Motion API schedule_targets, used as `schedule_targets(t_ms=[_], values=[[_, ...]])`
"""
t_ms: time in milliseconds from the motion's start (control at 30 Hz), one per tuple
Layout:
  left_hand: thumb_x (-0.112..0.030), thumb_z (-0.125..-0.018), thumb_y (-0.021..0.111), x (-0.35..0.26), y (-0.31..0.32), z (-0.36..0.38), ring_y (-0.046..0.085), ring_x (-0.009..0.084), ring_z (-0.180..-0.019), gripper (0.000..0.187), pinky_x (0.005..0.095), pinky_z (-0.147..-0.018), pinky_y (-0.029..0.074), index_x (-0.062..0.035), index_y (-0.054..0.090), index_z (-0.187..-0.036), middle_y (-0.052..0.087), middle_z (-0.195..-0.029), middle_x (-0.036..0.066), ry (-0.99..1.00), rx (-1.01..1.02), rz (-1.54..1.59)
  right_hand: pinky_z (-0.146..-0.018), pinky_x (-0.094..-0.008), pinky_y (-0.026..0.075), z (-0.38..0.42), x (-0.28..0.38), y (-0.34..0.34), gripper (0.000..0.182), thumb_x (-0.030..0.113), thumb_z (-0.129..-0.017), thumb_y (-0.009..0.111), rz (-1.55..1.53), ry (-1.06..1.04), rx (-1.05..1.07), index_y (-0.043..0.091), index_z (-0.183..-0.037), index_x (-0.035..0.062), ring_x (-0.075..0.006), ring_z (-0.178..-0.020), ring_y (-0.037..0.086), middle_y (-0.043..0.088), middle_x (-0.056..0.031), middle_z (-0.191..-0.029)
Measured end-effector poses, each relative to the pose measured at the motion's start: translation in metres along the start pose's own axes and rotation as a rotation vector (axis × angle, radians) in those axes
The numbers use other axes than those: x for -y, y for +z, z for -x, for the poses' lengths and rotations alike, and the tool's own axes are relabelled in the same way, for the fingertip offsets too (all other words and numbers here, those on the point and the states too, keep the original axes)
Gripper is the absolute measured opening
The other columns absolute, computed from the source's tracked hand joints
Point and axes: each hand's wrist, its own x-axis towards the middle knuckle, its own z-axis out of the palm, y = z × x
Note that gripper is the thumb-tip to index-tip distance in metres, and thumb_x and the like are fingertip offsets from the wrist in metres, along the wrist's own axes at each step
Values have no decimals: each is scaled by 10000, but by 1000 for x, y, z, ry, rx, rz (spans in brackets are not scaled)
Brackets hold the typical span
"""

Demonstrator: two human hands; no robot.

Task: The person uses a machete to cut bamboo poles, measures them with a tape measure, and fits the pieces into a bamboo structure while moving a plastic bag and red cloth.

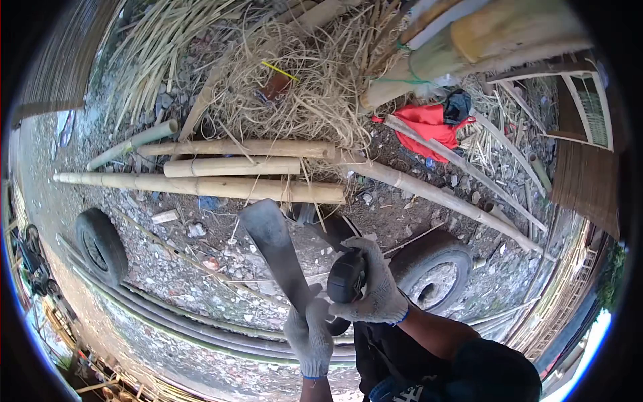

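My left hand (309, 340), in a pale knit glove, is closed around the handle of a broad-bladed machete (274, 248). Its dark blade points up and to the left, widening toward a blunt end. A dark curved end of the handle shows beside the palm. Close by on the right, my right hand (374, 285), gloved too, is wrapped round a black rounded object (346, 276) whose kind does not show. The two hands are close together, with the right thumb near the left fingers. Beyond the blade lie cut bamboo poles (261, 191).
Tires lie on the rubble ground, one on the left (102, 246) and one beside my right arm (435, 268). A heap of bamboo strips (315, 87) spreads beyond the poles. Red cloth (429, 130) lies at the right, near a thick bamboo trunk (482, 43). Long dark poles (194, 328) run below.
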Motion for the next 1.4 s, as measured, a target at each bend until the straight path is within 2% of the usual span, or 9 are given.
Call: schedule_targets(t_ms=[233,400,633,733,833,1067,1233,1367,1400], values=[[-287,-1062,539,-34,82,55,620,98,-661,367,272,-636,497,-13,693,-1252,698,-764,46,165,408,-612,-1035,-344,467,116,-20,-148,902,362,-846,816,-464,53,-382,365,-1521,-31,-164,-1104,592,607,-79,-1146],[-312,-1084,481,-53,115,86,667,149,-592,426,334,-569,500,17,747,-1043,746,-734,91,174,475,-960,-777,-289,542,198,-28,-216,733,564,-1010,554,-623,62,-541,419,-1476,14,-147,-951,624,635,-87,-1052],[-274,-1059,527,-95,189,110,643,135,-568,413,301,-554,492,43,728,-887,728,-702,94,115,411,-1207,-632,-277,524,226,-58,-256,481,415,-994,617,-1297,92,-925,500,-1307,68,-169,-919,648,578,-125,-1256],[-219,-1020,609,-117,237,132,649,128,-577,312,285,-555,493,55,716,-917,737,-722,95,81,344,-1299,-522,-253,471,223,-64,-290,564,538,-974,641,-1337,149,-982,537,-1283,77,-172,-815,650,598,-122,-1148],[-206,-1007,636,-132,284,145,651,123,-579,284,275,-560,501,61,711,-947,743,-741,91,79,316,-1341,-532,-252,456,231,-70,-320,430,410,-1012,604,-1427,135,-947,546,-1259,63,-134,-731,608,625,-114,-1059],[-283,-1023,613,-127,401,151,660,132,-610,342,314,-589,516,34,720,-948,706,-698,71,132,448,-1380,-508,-263,447,247,-64,-374,637,630,-1017,527,-1513,55,-892,603,-1213,29,-151,-600,587,627,-119,-1025],[-357,-1092,484,-117,483,158,662,142,-616,440,301,-590,532,29,685,-1023,712,-758,93,111,637,-1238,-623,-355,566,253,-31,-436,503,491,-969,684,-1467,-25,-1178,549,-1289,127,-190,-846,660,624,-77,-1059],[-345,-1094,504,-99,530,170,656,151,-620,444,299,-580,532,63,673,-1056,721,-815,135,-19,810,-925,-609,-369,581,308,0,-478,618,466,-863,826,-1264,76,-1313,540,-1298,133,-181,-864,649,603,-30,-1018],[-337,-1091,514,-97,539,174,656,153,-619,438,301,-576,529,71,670,-1056,721,-823,141,-15,844,-885,-551,-342,556,327,-2,-482,562,519,-911,760,-1146,75,-1299,574,-1276,135,-170,-812,642,605,-36,-985]])
